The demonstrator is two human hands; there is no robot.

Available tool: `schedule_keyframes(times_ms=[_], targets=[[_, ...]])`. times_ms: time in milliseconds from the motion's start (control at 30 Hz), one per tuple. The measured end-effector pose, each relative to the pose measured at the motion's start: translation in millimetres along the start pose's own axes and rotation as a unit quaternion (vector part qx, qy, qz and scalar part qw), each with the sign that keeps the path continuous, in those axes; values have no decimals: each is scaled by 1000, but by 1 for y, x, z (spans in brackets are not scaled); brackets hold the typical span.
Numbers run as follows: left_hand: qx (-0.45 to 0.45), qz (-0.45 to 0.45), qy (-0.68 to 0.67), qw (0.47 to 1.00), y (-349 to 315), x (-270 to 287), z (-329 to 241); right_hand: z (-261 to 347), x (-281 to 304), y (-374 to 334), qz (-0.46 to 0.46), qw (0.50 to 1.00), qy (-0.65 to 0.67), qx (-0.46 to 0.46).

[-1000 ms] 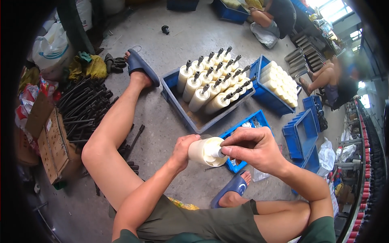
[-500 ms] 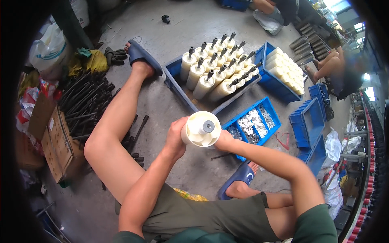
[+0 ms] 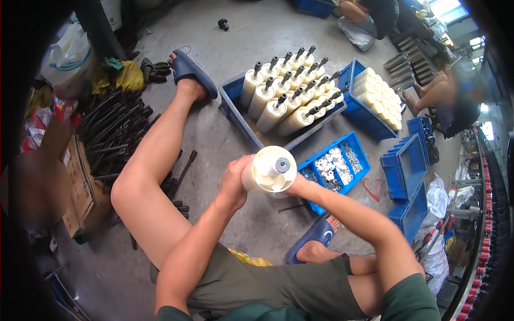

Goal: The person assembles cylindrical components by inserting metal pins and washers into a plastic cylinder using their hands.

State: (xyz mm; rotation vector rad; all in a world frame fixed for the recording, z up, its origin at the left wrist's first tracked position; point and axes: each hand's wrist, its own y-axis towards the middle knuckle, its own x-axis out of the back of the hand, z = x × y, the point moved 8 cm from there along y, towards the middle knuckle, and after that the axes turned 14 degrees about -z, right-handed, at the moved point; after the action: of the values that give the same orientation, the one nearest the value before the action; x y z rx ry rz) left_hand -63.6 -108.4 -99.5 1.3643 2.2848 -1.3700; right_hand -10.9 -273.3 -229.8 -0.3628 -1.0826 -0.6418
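I hold a cream plastic roller (image 3: 270, 170) upright in front of me, its end cap with a grey metal shaft facing the camera. My left hand (image 3: 234, 182) grips its side from the left. My right hand (image 3: 297, 188) is mostly hidden behind and below the roller and supports it from the right. Beyond it lies a large blue crate (image 3: 235, 109) filled with several finished rollers (image 3: 284, 96) with dark shafts sticking out.
A small blue bin (image 3: 360, 155) of white and metal small parts sits right of my hands. Another blue crate of plain cream rollers (image 3: 377, 99) stands farther right, beside empty blue bins (image 3: 404, 171). Black rods (image 3: 110, 134) and a cardboard box (image 3: 75, 182) lie at left. Other people sit at the back.
My right hand left the top of the roller and dropped beneath it. The roller was turned upright and raised, so its end now faces the camera.
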Motion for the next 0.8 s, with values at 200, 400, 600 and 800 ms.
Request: schedule_keyframes(times_ms=[200,400,600,800], targets=[[31,14,-1,999,-1,-10,6,83,200,29,-31,992,114,-42],[23,21,29,999,2,-6,15,164,335,43,-178,975,128,30],[31,29,39,998,4,-8,22,208,372,33,-189,958,203,69],[23,38,51,998,4,-10,26,223,372,38,-184,966,116,139]])
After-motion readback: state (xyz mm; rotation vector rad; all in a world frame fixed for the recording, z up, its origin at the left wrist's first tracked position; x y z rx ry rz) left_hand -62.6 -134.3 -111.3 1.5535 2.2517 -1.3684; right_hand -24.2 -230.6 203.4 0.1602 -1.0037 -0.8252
